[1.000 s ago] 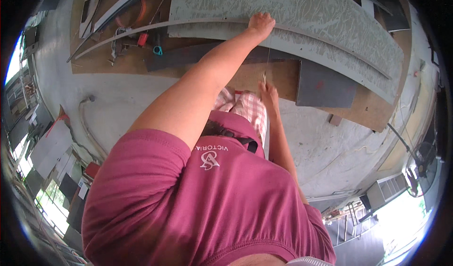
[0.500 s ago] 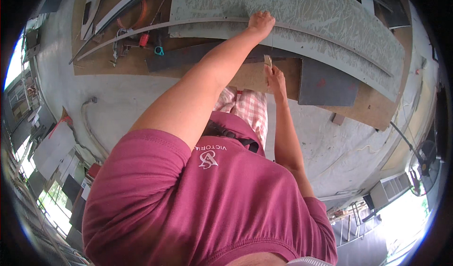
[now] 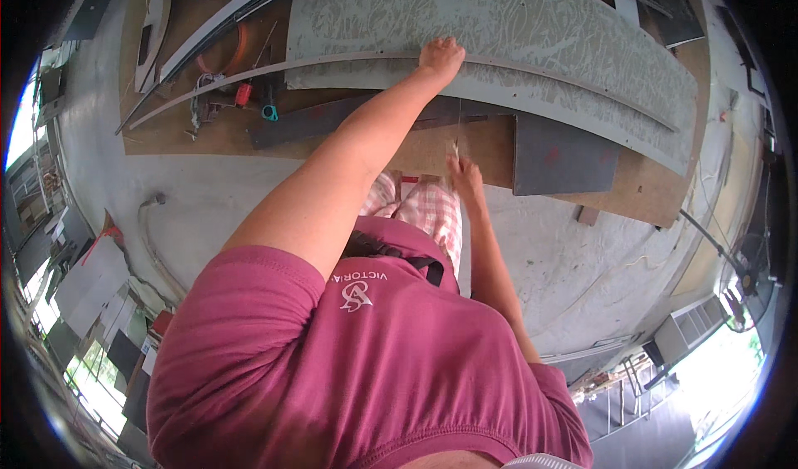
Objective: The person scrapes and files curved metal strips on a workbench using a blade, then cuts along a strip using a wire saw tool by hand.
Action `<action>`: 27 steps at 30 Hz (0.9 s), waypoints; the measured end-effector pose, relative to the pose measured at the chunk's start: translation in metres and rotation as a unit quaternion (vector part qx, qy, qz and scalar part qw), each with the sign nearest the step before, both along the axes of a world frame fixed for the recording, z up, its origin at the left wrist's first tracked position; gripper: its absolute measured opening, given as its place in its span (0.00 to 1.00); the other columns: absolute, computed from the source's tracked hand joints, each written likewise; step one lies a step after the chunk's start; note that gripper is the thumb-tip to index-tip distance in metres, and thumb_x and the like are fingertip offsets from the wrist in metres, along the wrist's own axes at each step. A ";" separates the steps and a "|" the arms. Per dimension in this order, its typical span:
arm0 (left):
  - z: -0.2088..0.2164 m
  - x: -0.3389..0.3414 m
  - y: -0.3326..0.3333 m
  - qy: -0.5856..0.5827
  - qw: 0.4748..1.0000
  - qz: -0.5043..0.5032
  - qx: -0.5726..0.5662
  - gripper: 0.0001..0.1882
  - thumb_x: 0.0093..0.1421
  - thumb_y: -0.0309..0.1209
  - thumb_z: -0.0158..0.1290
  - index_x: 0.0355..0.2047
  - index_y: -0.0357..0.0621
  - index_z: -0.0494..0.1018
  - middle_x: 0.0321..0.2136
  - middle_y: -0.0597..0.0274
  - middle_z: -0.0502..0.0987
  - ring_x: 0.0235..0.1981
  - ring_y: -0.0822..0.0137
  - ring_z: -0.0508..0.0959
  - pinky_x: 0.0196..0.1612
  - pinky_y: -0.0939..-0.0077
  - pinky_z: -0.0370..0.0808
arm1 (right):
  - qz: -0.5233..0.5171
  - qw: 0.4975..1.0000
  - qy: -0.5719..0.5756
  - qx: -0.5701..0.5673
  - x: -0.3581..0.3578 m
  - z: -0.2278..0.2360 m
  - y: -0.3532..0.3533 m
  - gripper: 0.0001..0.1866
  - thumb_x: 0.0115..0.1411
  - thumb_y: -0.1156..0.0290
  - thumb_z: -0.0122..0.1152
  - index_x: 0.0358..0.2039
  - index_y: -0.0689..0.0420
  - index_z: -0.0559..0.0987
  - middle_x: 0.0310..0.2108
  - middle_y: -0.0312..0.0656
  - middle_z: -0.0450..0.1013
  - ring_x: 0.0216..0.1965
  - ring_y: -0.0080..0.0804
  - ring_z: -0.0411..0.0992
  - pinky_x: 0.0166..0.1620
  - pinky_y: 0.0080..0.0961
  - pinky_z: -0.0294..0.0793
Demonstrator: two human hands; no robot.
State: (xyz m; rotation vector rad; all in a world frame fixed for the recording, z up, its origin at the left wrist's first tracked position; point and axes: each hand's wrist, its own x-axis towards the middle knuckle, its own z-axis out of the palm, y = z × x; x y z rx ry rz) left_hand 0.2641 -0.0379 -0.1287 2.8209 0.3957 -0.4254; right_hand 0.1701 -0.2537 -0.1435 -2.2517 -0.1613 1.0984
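A brown bench spans the top of the frame, bearing a grey-green patterned panel at upper centre and a dark grey board right of centre. A long pale strip crosses the panel. The left hand, upper centre, is clamped over that strip; the right hand, lower down, is closed around a slim pale tool (too blurred to identify).
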 end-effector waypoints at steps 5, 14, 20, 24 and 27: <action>-0.002 -0.004 -0.001 -0.004 1.000 0.001 0.014 0.09 0.50 0.25 0.45 0.31 0.41 0.74 0.38 0.57 0.71 0.42 0.59 0.71 0.40 0.69 0.72 | -0.006 0.999 0.045 -0.001 0.008 0.007 0.004 0.21 0.53 0.54 0.48 0.27 0.63 0.73 0.18 0.48 0.69 0.23 0.37 0.70 0.28 0.30 0.65; 0.004 -0.002 -0.002 0.020 1.000 -0.009 0.020 0.10 0.51 0.25 0.46 0.33 0.40 0.73 0.39 0.58 0.71 0.43 0.60 0.70 0.41 0.70 0.72 | -0.041 0.997 0.048 0.043 0.010 0.020 0.013 0.21 0.54 0.55 0.49 0.23 0.64 0.72 0.11 0.40 0.64 0.15 0.22 0.64 0.21 0.24 0.61; 0.007 -0.003 -0.002 0.023 1.000 0.008 0.010 0.10 0.51 0.24 0.47 0.34 0.40 0.73 0.39 0.58 0.71 0.43 0.58 0.70 0.41 0.71 0.71 | -0.051 0.989 -0.010 0.136 0.009 0.015 0.018 0.23 0.53 0.53 0.48 0.22 0.65 0.70 0.11 0.41 0.61 0.17 0.26 0.61 0.22 0.30 0.61; 0.007 -0.002 0.001 0.036 0.999 0.007 0.004 0.10 0.51 0.24 0.47 0.33 0.40 0.73 0.39 0.57 0.70 0.43 0.58 0.70 0.41 0.71 0.72 | -0.032 0.996 0.079 0.006 0.004 0.015 0.014 0.21 0.55 0.53 0.48 0.20 0.61 0.70 0.13 0.32 0.59 0.15 0.16 0.57 0.18 0.20 0.58; 0.009 -0.004 0.000 0.025 1.000 -0.010 0.008 0.10 0.51 0.25 0.47 0.34 0.40 0.73 0.40 0.57 0.70 0.44 0.59 0.69 0.40 0.71 0.72 | -0.032 0.991 -0.013 0.126 0.005 0.015 0.013 0.21 0.56 0.54 0.47 0.21 0.61 0.70 0.12 0.33 0.59 0.13 0.17 0.58 0.17 0.21 0.58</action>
